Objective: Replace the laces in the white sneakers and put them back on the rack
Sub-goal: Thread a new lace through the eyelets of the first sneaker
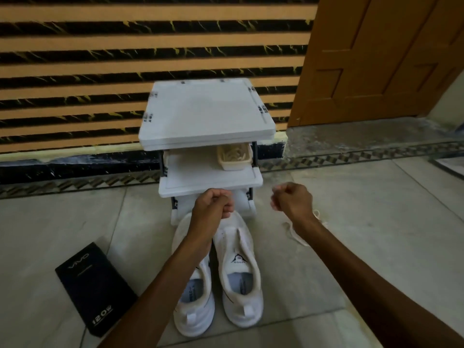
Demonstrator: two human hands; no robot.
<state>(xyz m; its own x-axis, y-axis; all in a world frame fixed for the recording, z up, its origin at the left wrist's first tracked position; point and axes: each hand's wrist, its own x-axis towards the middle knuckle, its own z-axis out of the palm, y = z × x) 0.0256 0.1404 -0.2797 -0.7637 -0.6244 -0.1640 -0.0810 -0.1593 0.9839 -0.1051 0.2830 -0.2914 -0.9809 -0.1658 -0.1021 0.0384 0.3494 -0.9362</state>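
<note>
The white sneakers [241, 272] are set side by side on the floor [351, 222], toes toward the white rack [206, 114] just ahead of them. The left hand [213, 204] is held above the toes, with the right hand [292, 199] apart to its right. The fingers of both are curled tight, but whether anything is pinched cannot be told. A loose lace [297, 233] is seen on the floor beneath the right wrist. A black box [93, 285] is laid left of the sneakers.
</note>
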